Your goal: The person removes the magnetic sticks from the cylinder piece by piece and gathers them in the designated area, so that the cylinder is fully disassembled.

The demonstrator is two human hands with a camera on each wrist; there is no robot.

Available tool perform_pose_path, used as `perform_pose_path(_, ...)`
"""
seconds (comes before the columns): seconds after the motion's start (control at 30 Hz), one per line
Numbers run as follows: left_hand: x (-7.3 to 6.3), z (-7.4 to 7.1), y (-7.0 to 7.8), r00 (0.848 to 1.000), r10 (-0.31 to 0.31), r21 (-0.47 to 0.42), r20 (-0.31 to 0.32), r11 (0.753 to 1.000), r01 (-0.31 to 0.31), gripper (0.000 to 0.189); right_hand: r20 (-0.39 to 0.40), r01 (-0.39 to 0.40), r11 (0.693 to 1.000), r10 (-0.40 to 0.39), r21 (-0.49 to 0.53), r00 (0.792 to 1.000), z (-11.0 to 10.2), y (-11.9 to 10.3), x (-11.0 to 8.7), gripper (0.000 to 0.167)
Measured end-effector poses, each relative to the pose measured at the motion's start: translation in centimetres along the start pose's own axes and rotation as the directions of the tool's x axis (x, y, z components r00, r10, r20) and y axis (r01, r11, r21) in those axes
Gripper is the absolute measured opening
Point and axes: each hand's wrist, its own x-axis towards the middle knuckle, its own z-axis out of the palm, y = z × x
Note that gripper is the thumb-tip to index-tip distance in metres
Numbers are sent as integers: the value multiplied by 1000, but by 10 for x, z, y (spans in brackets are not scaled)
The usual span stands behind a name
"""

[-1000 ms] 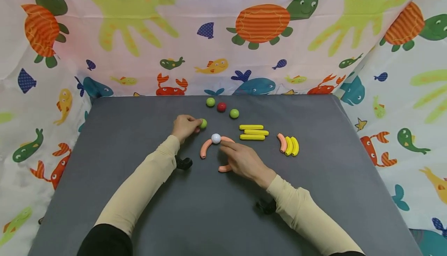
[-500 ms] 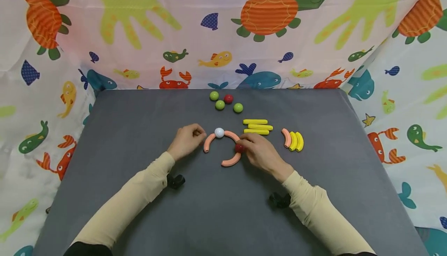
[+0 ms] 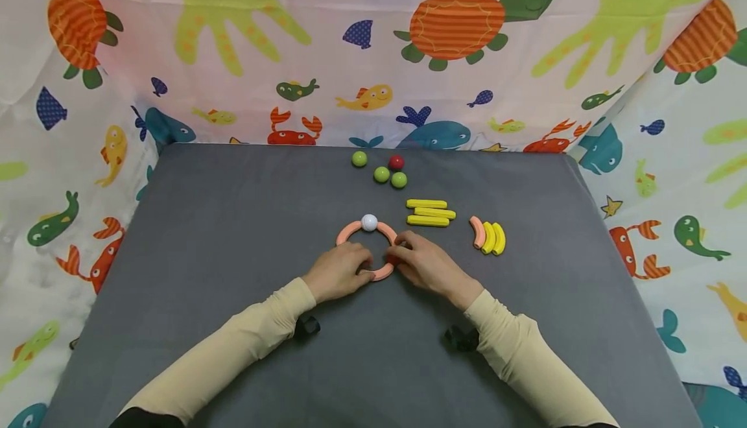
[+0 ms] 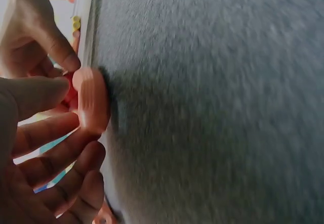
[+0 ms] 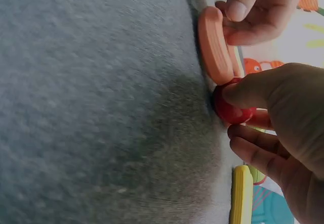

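In the head view, pink curved sausage-like pieces and a white ball form a ring on the grey table. My right hand pinches a red ball between thumb and fingers at the ring's right side. One end of the lower pink curved piece meets that ball. At its other end, my left hand grips the piece, thumb on the near side in the right wrist view. The left hand covers the ring's lower left part in the head view. Close up, the same pink piece lies by the left fingers.
Three yellow ribbed sticks lie right of the ring. Farther right, a pink curved piece sits beside two yellow curved ones. Near the back edge are three green balls and another red ball. A patterned cloth hangs behind.
My left hand put a green ball among the back balls, then came to the ring's lower piece. The back red ball shifted right. My right hand stays at the ring's right side.
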Motion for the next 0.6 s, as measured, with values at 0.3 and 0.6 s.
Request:
perform_pose_path(0.3, 8, 16, 10, 995, 95, 142, -31, 986, -90, 23, 20, 36, 999, -36, -18, 999, 6, -3, -2, 34)
perform_pose_path(0.6, 7, 20, 11, 978, 178, 230, -106, 962, -150, 18, 1, 38, 999, -38, -28, 999, 8, -5, 2, 26)
